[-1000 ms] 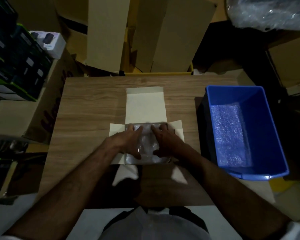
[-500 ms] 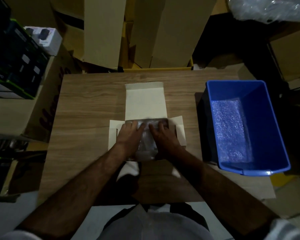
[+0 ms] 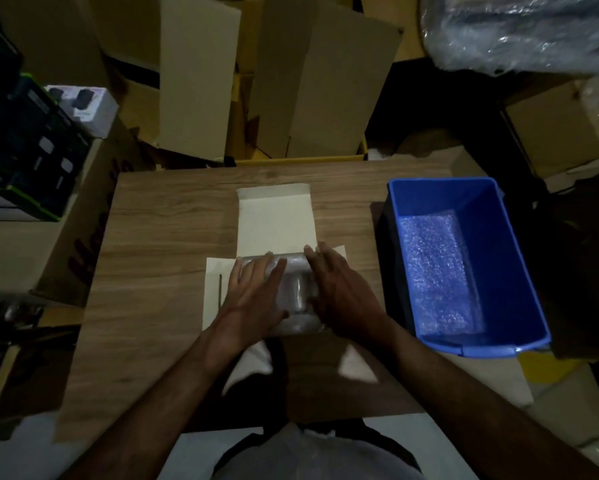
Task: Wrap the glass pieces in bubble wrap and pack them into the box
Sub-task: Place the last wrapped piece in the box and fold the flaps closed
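From the head camera, a small white cardboard box [image 3: 277,223] lies open on the brown wood-grain table [image 3: 166,244], its lid flap folded back away from the person and its side flaps spread flat to left and right. Inside the box sits a glass piece wrapped in clear bubble wrap [image 3: 296,296], showing between the two hands as a pale, shiny bundle. The left hand [image 3: 253,296] lies flat on the left part of the bundle, fingers straight and slightly spread, pointing away from the person. The right hand [image 3: 339,292] rests over the bundle's right edge and the box's right flap, fingers extended and close together; whether its thumb hooks the wrap cannot be told. To the right on the table stands a blue rectangular plastic bin [image 3: 509,258] with a sheet of bubble wrap [image 3: 436,268] lying on its floor. Tall brown cardboard cartons [image 3: 322,81] stand behind the table.
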Demonstrator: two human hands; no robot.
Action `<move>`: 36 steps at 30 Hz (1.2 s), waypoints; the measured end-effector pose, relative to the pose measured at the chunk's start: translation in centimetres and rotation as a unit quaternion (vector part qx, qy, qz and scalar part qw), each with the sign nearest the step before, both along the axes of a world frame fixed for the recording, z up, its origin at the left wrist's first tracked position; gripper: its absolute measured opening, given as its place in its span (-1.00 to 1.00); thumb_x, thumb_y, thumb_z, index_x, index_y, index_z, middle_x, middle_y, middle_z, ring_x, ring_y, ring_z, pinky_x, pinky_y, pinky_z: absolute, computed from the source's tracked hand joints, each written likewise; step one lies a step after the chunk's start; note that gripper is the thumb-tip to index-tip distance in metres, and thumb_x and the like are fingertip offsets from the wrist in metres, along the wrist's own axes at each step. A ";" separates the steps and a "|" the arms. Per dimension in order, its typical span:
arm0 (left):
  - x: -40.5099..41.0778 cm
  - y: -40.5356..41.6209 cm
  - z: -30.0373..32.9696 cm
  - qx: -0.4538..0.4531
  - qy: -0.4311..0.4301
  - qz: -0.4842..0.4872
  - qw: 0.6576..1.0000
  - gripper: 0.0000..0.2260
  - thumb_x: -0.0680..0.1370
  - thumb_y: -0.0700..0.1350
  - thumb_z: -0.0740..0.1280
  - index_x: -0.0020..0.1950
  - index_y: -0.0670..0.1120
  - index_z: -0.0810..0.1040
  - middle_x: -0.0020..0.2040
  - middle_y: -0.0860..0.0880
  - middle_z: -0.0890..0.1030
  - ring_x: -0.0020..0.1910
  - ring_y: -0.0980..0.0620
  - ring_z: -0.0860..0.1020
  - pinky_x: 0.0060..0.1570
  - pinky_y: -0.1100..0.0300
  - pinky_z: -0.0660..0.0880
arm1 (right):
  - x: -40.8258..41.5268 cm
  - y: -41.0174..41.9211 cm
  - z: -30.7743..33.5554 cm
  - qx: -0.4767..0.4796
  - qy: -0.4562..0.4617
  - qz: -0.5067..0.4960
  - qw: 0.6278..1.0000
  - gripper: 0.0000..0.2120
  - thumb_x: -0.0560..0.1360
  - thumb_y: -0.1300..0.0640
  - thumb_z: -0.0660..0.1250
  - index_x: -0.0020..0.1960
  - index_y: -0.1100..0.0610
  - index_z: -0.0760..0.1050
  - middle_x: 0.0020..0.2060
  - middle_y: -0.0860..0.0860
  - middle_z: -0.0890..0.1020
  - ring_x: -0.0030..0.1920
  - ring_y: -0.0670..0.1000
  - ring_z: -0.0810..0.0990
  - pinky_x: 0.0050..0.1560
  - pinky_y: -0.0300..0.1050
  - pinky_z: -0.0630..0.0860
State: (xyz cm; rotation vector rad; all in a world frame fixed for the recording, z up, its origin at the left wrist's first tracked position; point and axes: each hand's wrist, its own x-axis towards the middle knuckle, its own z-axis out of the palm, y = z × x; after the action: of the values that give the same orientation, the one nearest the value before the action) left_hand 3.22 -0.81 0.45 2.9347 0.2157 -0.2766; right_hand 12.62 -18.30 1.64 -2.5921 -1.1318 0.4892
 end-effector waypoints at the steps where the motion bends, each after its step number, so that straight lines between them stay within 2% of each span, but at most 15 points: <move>1: 0.2 -0.9 0.5 -0.004 -0.023 -0.008 1.000 -0.17 0.43 0.09 0.51 0.60 -0.12 0.26 0.59 -0.22 0.27 0.57 -0.20 0.26 0.55 -0.18 0.02 | 0.2 -1.0 0.5 0.001 -0.022 0.005 1.000 -0.18 0.55 0.03 0.39 0.65 0.14 0.00 0.63 0.21 0.03 0.62 0.16 0.09 0.55 -0.02 0.24; 4: 1.4 -4.3 1.6 -0.022 -0.103 -0.016 0.994 -0.30 0.40 -0.04 0.57 0.48 -0.20 0.46 0.47 -0.29 0.44 0.44 -0.28 0.45 0.44 -0.28 0.25 | 1.1 -4.5 2.0 0.047 -0.032 -0.038 0.998 -0.32 0.53 0.17 0.35 0.59 0.24 0.20 0.59 0.31 0.12 0.57 0.27 0.21 0.53 0.05 0.26; 6: 2.3 -6.9 1.9 -0.030 -0.124 -0.029 0.991 -0.35 0.48 -0.02 0.51 0.51 -0.18 0.42 0.51 -0.26 0.39 0.49 -0.24 0.40 0.48 -0.24 0.23 | 1.8 -7.4 2.6 0.071 -0.047 -0.080 0.993 -0.38 0.56 0.21 0.34 0.57 0.25 0.25 0.57 0.33 0.18 0.55 0.30 0.26 0.49 0.11 0.31; 9: 4.3 -11.0 1.5 -0.050 -0.128 -0.044 0.990 -0.41 0.63 0.07 0.28 0.61 -0.12 0.24 0.62 -0.21 0.17 0.62 -0.15 0.15 0.59 -0.13 0.04 | 2.8 -12.0 2.4 0.081 -0.063 -0.135 0.985 -0.40 0.60 0.16 0.34 0.59 0.19 0.25 0.59 0.28 0.18 0.58 0.26 0.22 0.52 0.11 0.28; 12: 7.2 -15.5 1.4 -0.100 -0.155 -0.049 0.982 -0.47 0.62 0.03 0.24 0.53 -0.21 0.37 0.58 -0.32 0.23 0.57 -0.27 0.24 0.52 -0.22 0.19 | 4.0 -17.0 1.5 0.074 -0.053 -0.150 0.984 -0.38 0.57 0.13 0.35 0.58 0.17 0.27 0.60 0.26 0.16 0.58 0.25 0.21 0.51 0.11 0.29; 14: 9.1 -18.2 1.4 -0.097 -0.136 -0.045 0.985 -0.42 0.61 0.10 0.14 0.56 -0.16 0.33 0.60 -0.32 0.15 0.59 -0.26 0.19 0.55 -0.17 0.13 | 5.0 -20.1 0.3 0.032 -0.044 -0.139 0.989 -0.33 0.56 0.07 0.34 0.61 0.16 0.21 0.61 0.26 0.09 0.60 0.25 0.15 0.55 0.05 0.21; 19: 12.2 -21.2 -0.7 -0.020 -0.058 -0.033 0.998 -0.34 0.64 0.08 0.16 0.67 -0.05 0.00 0.64 -0.23 -0.24 0.65 -0.20 -0.15 0.58 -0.08 -0.13 | 8.2 -23.9 -3.3 -0.143 0.008 -0.068 0.987 -0.10 0.51 -0.09 0.40 0.66 0.12 -0.02 0.62 0.29 -0.07 0.64 0.24 -0.06 0.62 -0.01 -0.01; 21: 12.7 -21.5 -1.2 -0.020 -0.036 -0.034 0.999 -0.33 0.63 0.01 0.16 0.67 -0.07 -0.06 0.62 -0.26 -0.30 0.64 -0.22 -0.22 0.58 -0.07 -0.16 | 9.9 -23.9 -4.7 -0.177 0.014 -0.038 0.983 -0.14 0.55 -0.02 0.38 0.66 0.14 -0.03 0.61 0.31 -0.06 0.63 0.27 -0.05 0.60 0.02 0.02; 23: 12.9 -21.5 -1.5 -0.034 -0.037 -0.037 0.998 -0.32 0.60 -0.08 0.19 0.67 -0.10 -0.03 0.61 -0.29 -0.29 0.63 -0.25 -0.23 0.59 -0.08 -0.15 | 11.7 -23.4 -6.0 -0.197 0.033 -0.012 0.980 -0.37 0.70 0.08 0.15 0.66 0.11 -0.07 0.62 0.28 -0.08 0.63 0.24 -0.06 0.58 0.04 0.06; 25: 12.9 -21.5 -1.7 -0.045 -0.042 -0.037 0.997 -0.33 0.58 -0.13 0.21 0.66 -0.13 0.03 0.61 -0.32 -0.24 0.63 -0.27 -0.22 0.60 -0.09 -0.13 | 12.8 -23.0 -7.2 -0.173 0.059 -0.008 0.983 -0.50 0.74 0.10 -0.01 0.66 0.05 0.00 0.63 0.24 -0.04 0.63 0.20 0.00 0.56 0.03 0.12; 27: 12.9 -21.3 -1.8 -0.053 -0.039 -0.043 0.997 -0.33 0.58 -0.16 0.22 0.65 -0.14 0.04 0.60 -0.34 -0.23 0.62 -0.29 -0.22 0.59 -0.10 -0.11 | 13.3 -22.8 -8.2 -0.163 0.050 0.017 0.985 -0.53 0.73 0.13 -0.01 0.63 0.10 0.11 0.61 0.23 0.06 0.61 0.20 0.08 0.54 0.04 0.16; 29: 12.9 -21.3 -1.8 -0.076 -0.045 -0.044 0.995 -0.33 0.57 -0.20 0.24 0.65 -0.14 0.06 0.60 -0.36 -0.22 0.62 -0.30 -0.22 0.59 -0.13 -0.08 | 13.3 -22.7 -9.0 -0.155 0.041 0.047 0.986 -0.55 0.71 0.22 0.00 0.59 0.23 0.20 0.59 0.25 0.18 0.61 0.20 0.08 0.60 0.00 0.00; 31: 12.9 -21.3 -1.6 -0.090 -0.052 -0.045 0.994 -0.34 0.57 -0.23 0.25 0.64 -0.14 0.08 0.60 -0.36 -0.19 0.62 -0.31 -0.21 0.59 -0.14 -0.06 | 13.6 -22.6 -9.5 -0.146 0.035 0.056 0.987 -0.58 0.70 0.23 0.03 0.53 0.22 0.35 0.53 0.25 0.33 0.63 0.12 0.07 0.56 -0.14 -0.15; 33: 12.9 -21.4 -1.4 -0.102 -0.055 -0.045 0.992 -0.36 0.57 -0.26 0.25 0.63 -0.15 0.11 0.60 -0.37 -0.17 0.62 -0.32 -0.19 0.59 -0.16 -0.05 | 13.9 -22.7 -9.1 -0.131 0.034 0.040 0.990 -0.59 0.69 0.18 0.05 0.48 0.12 0.43 0.50 0.15 0.40 0.62 0.03 0.08 0.51 -0.23 -0.06; 36: 12.9 -21.0 -1.1 -0.106 -0.051 -0.054 0.992 -0.36 0.60 -0.20 0.27 0.65 -0.09 0.11 0.61 -0.32 -0.21 0.61 -0.26 -0.25 0.57 -0.12 -0.14 | 13.7 -23.2 -7.8 -0.089 0.014 0.020 0.996 -0.56 0.68 0.15 0.06 0.54 0.00 0.35 0.57 0.08 0.29 0.59 0.04 0.15 0.44 -0.20 0.16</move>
State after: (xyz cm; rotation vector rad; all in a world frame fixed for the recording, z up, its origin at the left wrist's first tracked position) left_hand 16.15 -21.86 -0.61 2.7447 0.0113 -0.1531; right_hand 26.28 -41.55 -6.11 -2.7074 -1.1813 0.6626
